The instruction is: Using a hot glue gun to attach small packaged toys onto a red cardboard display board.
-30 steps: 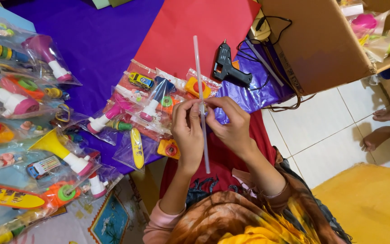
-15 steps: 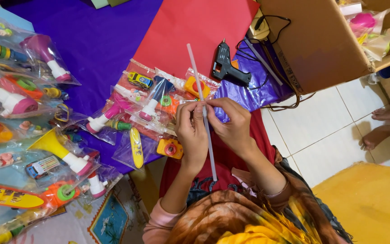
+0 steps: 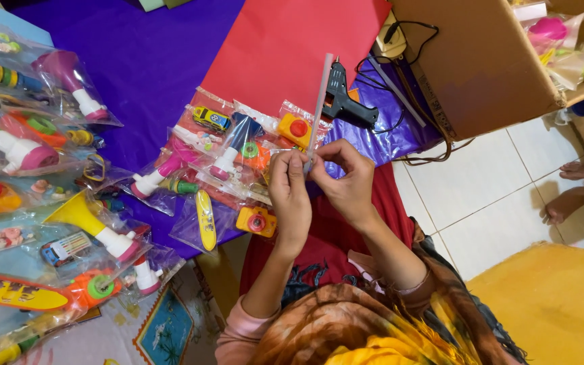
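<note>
Left hand (image 3: 290, 196) and right hand (image 3: 346, 181) meet over the person's lap, above the near edge of the purple sheet (image 3: 150, 74). Both sets of fingers (image 3: 293, 161) are curled in, pinched on the lower part of a glue stick (image 3: 319, 108): a long, thin, translucent rod, smooth and pale, standing tilted with its top end over the red sheet (image 3: 285, 47). Thumb and forefinger tips of the two hands almost touch around it; no open palm.

Just beyond the rod's top, a black glue gun (image 3: 345, 101) lies on crinkled, glossy purple foil (image 3: 380, 138), cord trailing toward the brown cardboard box (image 3: 481, 61).

Left of the hands, clear plastic packets of small toys (image 3: 231, 155) overlap: a yellow toy car, pink-and-white trumpet shapes, an orange toy camera (image 3: 257, 220), hard bright plastic under shiny film. More packets (image 3: 28, 155) crowd the left edge.

White tiled floor (image 3: 481, 203) to the right; yellow mat (image 3: 549, 304) at the near right corner.
</note>
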